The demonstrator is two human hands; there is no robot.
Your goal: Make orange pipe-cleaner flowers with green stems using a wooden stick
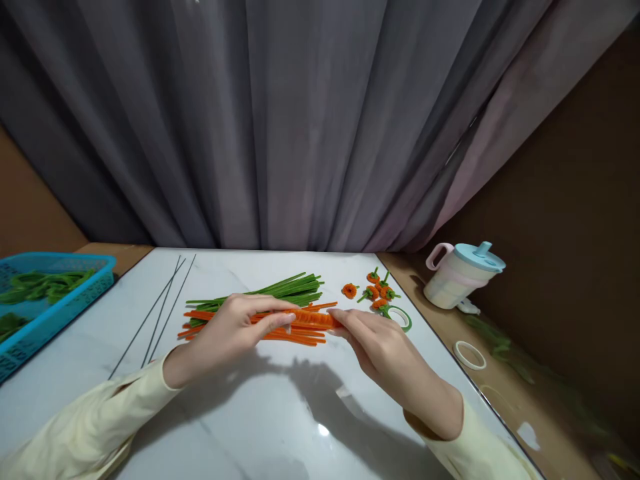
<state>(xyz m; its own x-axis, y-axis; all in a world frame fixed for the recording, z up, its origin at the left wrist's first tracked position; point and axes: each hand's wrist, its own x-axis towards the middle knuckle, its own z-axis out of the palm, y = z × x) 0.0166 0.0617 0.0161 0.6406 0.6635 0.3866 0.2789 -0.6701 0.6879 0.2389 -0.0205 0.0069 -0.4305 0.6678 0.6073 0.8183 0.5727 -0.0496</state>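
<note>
Stretched level between my two hands is an orange coiled pipe cleaner [314,319], its tight bends side by side. My left hand [239,327] pinches its left end between thumb and fingers. The right end sits in the closed fingertips of my right hand [375,339]. Beneath the hands, orange pipe cleaners [300,339] lie on the white marbled tabletop [240,420], partly hidden by my left hand. Just behind them rests a bundle of green pipe cleaners [295,288]. Several small orange flowers with green stems [371,292] lie beyond my right hand.
A green-edged tape roll [407,323] touches the flowers. On the brown surface at right are a white tape ring [470,355] and a lidded cup [457,280]. Thin dark rods [156,320] and a blue basket [103,283] of green pieces are at left. Grey curtains [300,133] hang behind.
</note>
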